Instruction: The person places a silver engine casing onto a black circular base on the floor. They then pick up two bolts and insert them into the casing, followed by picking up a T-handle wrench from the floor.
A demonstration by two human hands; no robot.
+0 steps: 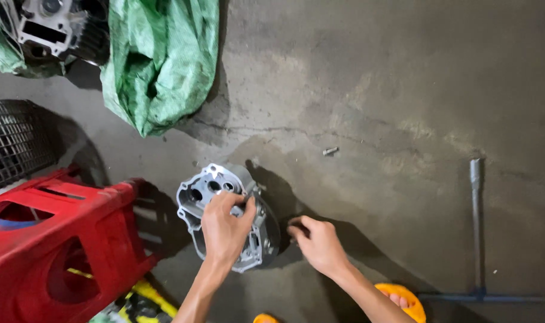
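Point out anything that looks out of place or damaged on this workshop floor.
A small loose bolt lies alone on the concrete floor, away from the engine casing that the left hand grips. A crack runs across the floor near the green sack.

Setting: a repair workshop, most likely for small engines, with work done at floor level.
Evidence recorded:
- Floor [374, 90]: bare grey concrete, cracked, with dark oily stains.
- Aluminium engine casing [224, 209], stood on the floor, bored with several round holes.
- Second engine part [51, 30], finned metal, lay on a green woven sack [159, 66] at the top left.
- Long T-handle wrench [477, 239] lay flat on the floor at the right.
- Loose bolt [330, 151] lay alone on the concrete.
- Red plastic stool [57, 239] and dark wire crate [12, 140] stood at the left edge.
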